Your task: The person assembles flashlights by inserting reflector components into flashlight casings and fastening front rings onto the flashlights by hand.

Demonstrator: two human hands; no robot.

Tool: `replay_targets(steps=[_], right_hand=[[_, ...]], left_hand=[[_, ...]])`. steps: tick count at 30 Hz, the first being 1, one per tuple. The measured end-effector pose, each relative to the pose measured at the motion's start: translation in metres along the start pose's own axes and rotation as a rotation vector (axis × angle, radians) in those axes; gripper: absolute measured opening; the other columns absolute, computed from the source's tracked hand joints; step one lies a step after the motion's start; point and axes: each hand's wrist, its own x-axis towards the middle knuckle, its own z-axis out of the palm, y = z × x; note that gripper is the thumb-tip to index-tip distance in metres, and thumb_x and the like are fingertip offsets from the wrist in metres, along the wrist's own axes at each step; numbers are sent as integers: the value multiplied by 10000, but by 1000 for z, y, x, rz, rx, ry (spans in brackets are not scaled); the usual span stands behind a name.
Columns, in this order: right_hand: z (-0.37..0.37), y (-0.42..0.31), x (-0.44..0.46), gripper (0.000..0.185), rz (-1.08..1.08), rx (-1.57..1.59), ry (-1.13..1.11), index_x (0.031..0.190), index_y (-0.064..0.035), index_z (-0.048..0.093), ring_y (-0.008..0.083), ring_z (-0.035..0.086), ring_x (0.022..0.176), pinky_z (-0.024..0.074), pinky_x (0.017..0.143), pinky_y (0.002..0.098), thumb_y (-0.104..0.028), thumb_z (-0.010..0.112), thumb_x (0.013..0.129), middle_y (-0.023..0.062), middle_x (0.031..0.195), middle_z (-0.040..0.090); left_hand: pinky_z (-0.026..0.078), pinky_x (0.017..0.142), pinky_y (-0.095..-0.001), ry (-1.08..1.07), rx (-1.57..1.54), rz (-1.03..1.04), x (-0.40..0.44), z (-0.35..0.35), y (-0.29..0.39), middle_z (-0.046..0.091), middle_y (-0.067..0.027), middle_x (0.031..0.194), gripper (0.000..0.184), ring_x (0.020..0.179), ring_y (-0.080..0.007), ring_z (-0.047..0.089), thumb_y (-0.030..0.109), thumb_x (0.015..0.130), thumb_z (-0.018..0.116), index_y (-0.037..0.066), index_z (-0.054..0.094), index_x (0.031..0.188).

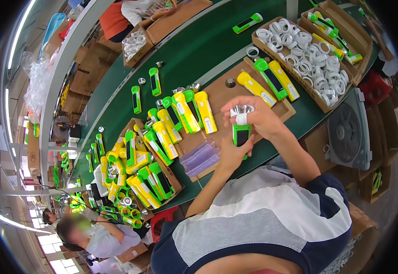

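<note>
My left hand [230, 153] is wrapped round a green flashlight body [241, 136] with a dark panel, held upright close to my chest. At its top end, the fingers of my right hand [258, 116] close on a silver reflector head [241, 109] with white on its rim. Just left of my hands, several yellow and green flashlights [206, 112] lie on a brown board [224, 91]. Purple plastic sleeves [200, 157] rest at the board's near left corner. Beyond my right hand are more flashlights [256, 88].
A carton of white rings [317, 64] stands at the right on the green table [192, 59]. Another carton [174, 178] full of flashlights is at the left. A fan [350, 130] stands at the right. One co-worker [101, 235] sits at the lower left; others are across the table.
</note>
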Motion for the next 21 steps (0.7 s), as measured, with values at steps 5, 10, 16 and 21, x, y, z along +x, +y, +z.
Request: replay_targets(steps=[5, 10, 16, 21], right_hand=[[-4, 15, 10, 373, -93, -17, 76, 1246, -12, 636, 167, 685, 988, 559, 861, 313, -168, 655, 907, 94, 1089, 695], [8, 14, 2, 561, -21, 489, -73, 1368, -1, 544, 249, 678, 969, 552, 900, 376, -410, 501, 987, 159, 1122, 657], [-11, 22, 2, 649, 53, 601, -318, 1298, 54, 552, 281, 650, 908, 524, 883, 404, -456, 512, 898, 172, 1029, 644], [-21, 26, -19, 464, -88, 475, -411, 1215, 31, 575, 278, 658, 997, 538, 880, 382, -329, 541, 924, 180, 1065, 652]], left_hand=[[455, 456, -280, -113, -219, -145, 10, -9, -4, 602, -60, 662, 220, 508, -136, 582, 167, 909, 739, 5, 603, 967], [490, 451, -339, -923, -1178, -317, 10, -40, -12, 560, -101, 643, 359, 479, -211, 574, 323, 942, 659, 6, 535, 1055], [555, 601, -330, -295, -174, -92, 0, -19, 2, 657, -112, 780, 375, 648, -210, 671, 234, 904, 735, -34, 586, 1120], [530, 662, -284, -212, 5, -110, -23, -20, 12, 725, -109, 841, 374, 713, -135, 697, 226, 852, 791, -22, 671, 1104]])
